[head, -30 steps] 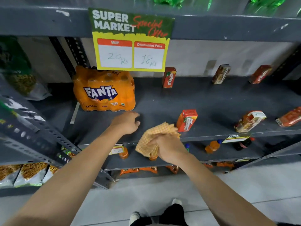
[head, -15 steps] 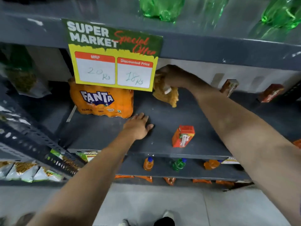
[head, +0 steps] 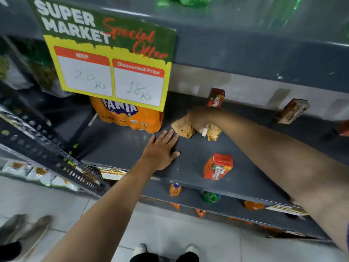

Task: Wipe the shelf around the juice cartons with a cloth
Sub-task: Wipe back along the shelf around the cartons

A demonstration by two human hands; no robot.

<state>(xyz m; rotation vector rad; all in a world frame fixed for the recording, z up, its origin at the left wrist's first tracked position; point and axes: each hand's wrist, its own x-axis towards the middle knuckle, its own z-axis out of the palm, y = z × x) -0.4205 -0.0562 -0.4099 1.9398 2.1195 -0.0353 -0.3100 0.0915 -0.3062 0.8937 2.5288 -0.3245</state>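
My right hand (head: 200,118) presses a crumpled yellow checked cloth (head: 186,127) onto the dark grey shelf (head: 120,146), just in front of a red juice carton (head: 215,97) at the back. My left hand (head: 162,148) lies flat and open on the shelf, fingers spread, fingertips close to the cloth. Another red juice carton (head: 217,166) stands near the front edge, to the right of my left hand. A brownish carton (head: 292,111) leans at the back right, and a further red carton (head: 343,128) is cut off by the right frame edge.
An orange Fanta multipack (head: 130,118) stands at the left of the shelf, partly behind a hanging price sign (head: 111,59). Green bottles (head: 188,0) stand on the shelf above. Small bottles (head: 175,190) sit on the lower shelf. Snack packets (head: 37,173) fill the left rack.
My right hand has dragged the cloth from the back of the shelf forward and down toward my left hand. The left hand has stayed flat on the shelf. The camera moved closer.
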